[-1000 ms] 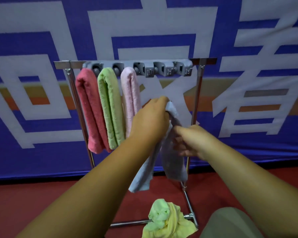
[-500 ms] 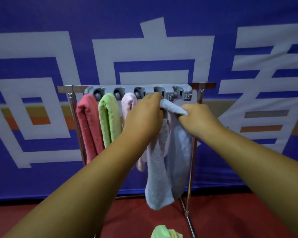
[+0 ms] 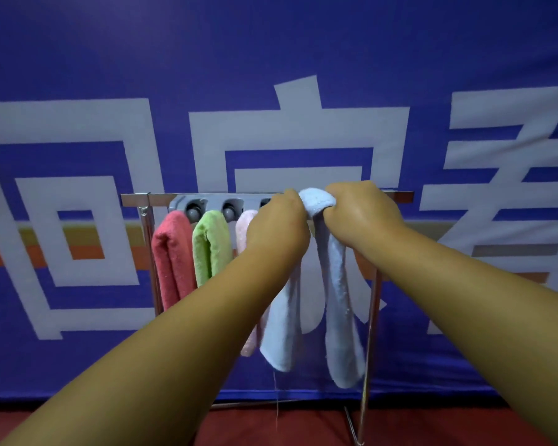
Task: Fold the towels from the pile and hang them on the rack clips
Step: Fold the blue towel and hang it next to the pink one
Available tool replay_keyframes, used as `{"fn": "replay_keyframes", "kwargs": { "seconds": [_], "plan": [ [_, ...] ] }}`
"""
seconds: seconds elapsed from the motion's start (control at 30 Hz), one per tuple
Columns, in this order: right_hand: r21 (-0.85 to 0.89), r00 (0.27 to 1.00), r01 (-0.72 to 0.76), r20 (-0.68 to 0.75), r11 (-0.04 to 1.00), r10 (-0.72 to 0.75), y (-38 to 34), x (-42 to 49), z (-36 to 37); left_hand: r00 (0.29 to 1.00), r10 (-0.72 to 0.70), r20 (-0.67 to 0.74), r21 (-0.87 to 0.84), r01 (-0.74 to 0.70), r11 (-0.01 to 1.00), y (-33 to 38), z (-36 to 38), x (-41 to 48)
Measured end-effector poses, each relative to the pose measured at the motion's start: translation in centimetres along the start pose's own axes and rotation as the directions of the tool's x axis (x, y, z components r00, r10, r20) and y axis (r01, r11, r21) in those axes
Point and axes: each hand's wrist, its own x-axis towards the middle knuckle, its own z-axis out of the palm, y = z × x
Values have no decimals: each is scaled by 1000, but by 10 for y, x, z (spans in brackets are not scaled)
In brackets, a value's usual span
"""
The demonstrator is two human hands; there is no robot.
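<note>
The fingers of the left hand (image 3: 276,226) and the right hand (image 3: 361,214) are curled round the folded top of the light blue towel (image 3: 335,300), gripping it at the clip strip (image 3: 207,202) of the rack (image 3: 132,199), just right of the pink towel (image 3: 246,225). The clip itself is hidden behind the hands. I think the fold should go straight into that clip until it bites, with the 2 hanging halves even. Then release 1 hand at a time.
</note>
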Motion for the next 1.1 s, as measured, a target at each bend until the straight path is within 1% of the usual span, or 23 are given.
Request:
{"fn": "replay_keyframes", "kwargs": {
  "seconds": [0.03, 0.07, 0.1, 0.13, 0.17, 0.2, 0.3, 0.33, 0.37, 0.43, 0.47, 0.53, 0.57, 0.6, 0.67, 0.73, 0.87, 0.93, 0.97, 1.0, 1.03, 1.07, 1.1],
  "plan": [
    [-20, 999, -18, 34, 1000, 18, -4, 6, -4, 1000, -2, -14, -76, 1, 997, 0, -1, 3],
    [-29, 997, -36, 61, 999, 38, -7, 14, -6, 997, 5, -75, -118, -14, 993, 1, -3, 3],
    [-36, 995, -47, 86, 998, 50, -10, 26, -5, 989, 7, -150, -142, -29, 989, 0, -6, 3],
    [-57, 990, -61, 125, 997, 68, -13, 36, -4, 984, 2, -178, -146, -29, 989, -1, -13, 3],
    [-79, 982, -74, 167, 994, 86, -15, 44, -1, 990, -15, -142, -150, -6, 989, 0, -21, 9],
    [-95, 978, -88, 180, 992, 104, -16, 51, 3, 998, -49, -37, -133, 44, 990, 1, -31, 15],
    [-81, 995, -68, 65, 994, 73, -15, 61, 14, 963, -85, 255, -105, 115, 988, -1, -54, 30],
    [-78, 998, -51, 42, 996, 55, -15, 64, 16, 947, -94, 308, -56, 116, 992, -1, -55, 35],
    [-88, 997, -51, 53, 995, 55, -16, 65, 18, 941, -102, 324, -2, 108, 994, -1, -57, 41],
    [-114, 991, -63, 114, 991, 76, -21, 70, 19, 946, -139, 294, 75, 122, 990, 4, -55, 44],
    [-131, 985, -64, 148, 989, 83, -23, 71, 20, 960, -116, 254, 91, 96, 991, 0, -45, 42],
    [-180, 969, -65, 225, 982, 105, -26, 73, 26, 996, -27, 82, 106, 18, 994, -5, -24, 35],
    [-214, 959, -66, 256, 975, 121, -26, 69, 33, 998, 7, 56, 122, -14, 992, -5, -18, 32],
    [-238, 954, -47, 277, 970, 114, -25, 66, 39, 990, -8, 144, 144, -13, 990, -2, -14, 33],
    [-280, 952, 1, 293, 960, 85, -18, 60, 59, 933, -110, 343, 155, 60, 986, 4, -11, 40],
    [-294, 952, 40, 301, 955, 53, -14, 55, 71, 898, -154, 413, 145, 102, 984, 10, -14, 42],
    [-276, 919, 9, 381, 961, 100, -15, 59, 82, 921, -167, 352, 218, 93, 971, 1, -2, 40],
    [-212, 941, 6, 332, 977, 66, -15, 56, 90, 916, -208, 344, 225, 135, 965, -7, 6, 48],
    [-171, 955, 5, 292, 985, 46, -12, 53, 96, 913, -234, 333, 196, 175, 965, -12, 15, 49],
    [-112, 968, 0, 249, 994, 28, -9, 48, 101, 925, -235, 297, 129, 205, 970, -18, 29, 50],
    [-21, 978, -15, 206, 1000, 19, -5, 44, 106, 953, -197, 229, 0, 203, 979, -23, 46, 50],
    [83, 986, -28, 167, 996, 14, -1, 39, 111, 982, -148, 120, -181, 169, 969, -27, 62, 42],
    [184, 989, -50, 145, 982, 23, -1, 36, 115, 993, -121, 11, -314, 118, 942, -31, 78, 32]
  ]
}}
